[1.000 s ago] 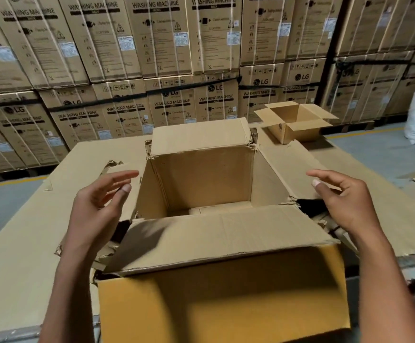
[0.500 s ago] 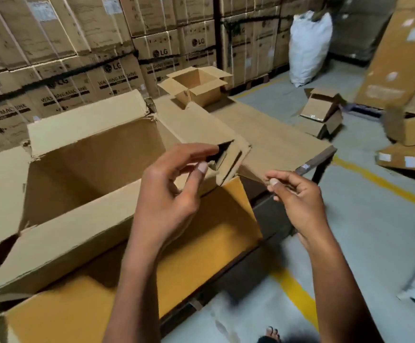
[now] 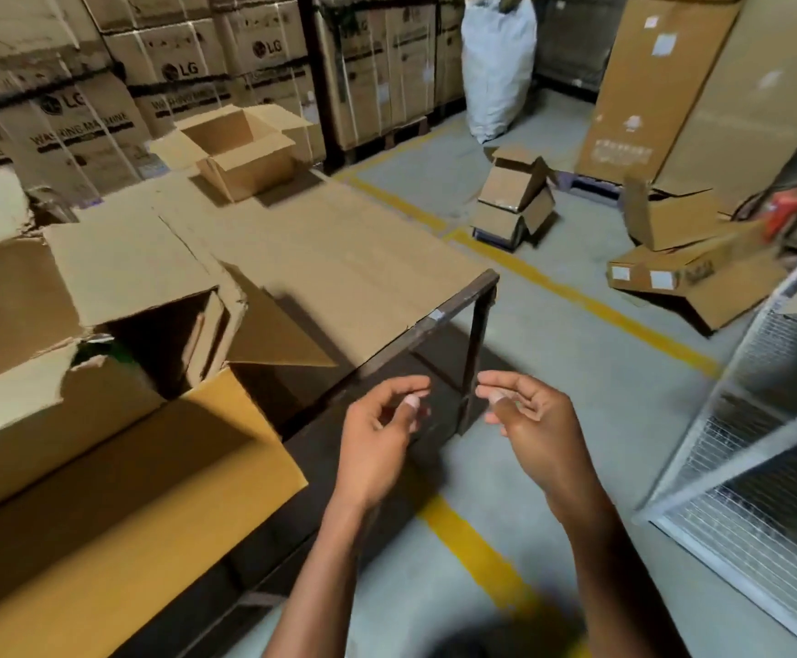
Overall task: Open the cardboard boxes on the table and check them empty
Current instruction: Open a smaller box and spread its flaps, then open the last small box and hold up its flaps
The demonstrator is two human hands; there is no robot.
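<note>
Cardboard untouched: left hand (image 3: 377, 439) and right hand (image 3: 529, 420) loosely curled, holding nothing.

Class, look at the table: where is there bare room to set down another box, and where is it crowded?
Free: the cardboard-covered table between the small open box at the far edge and the near right corner. Crowded: the left side, filled by the large open box and its spread flaps.

Left hand (image 3: 377, 436) and right hand (image 3: 532, 422) are raised side by side, apart. Fingers loosely curled, holding nothing.
</note>
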